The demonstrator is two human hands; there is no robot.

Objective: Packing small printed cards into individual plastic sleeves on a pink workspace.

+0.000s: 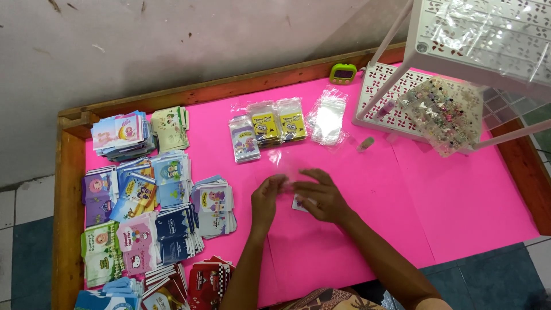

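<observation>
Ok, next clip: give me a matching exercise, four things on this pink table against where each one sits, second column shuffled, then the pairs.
Things:
1. green timer
2. stacks of printed cards
3. empty clear bags
4. white plastic rack

Places:
A. left part of the pink table
B. far edge, by the wooden rim
C. right far corner
D. middle far, right of three filled packets

Pairs: 1-B, 2-A, 3-D, 4-C
</observation>
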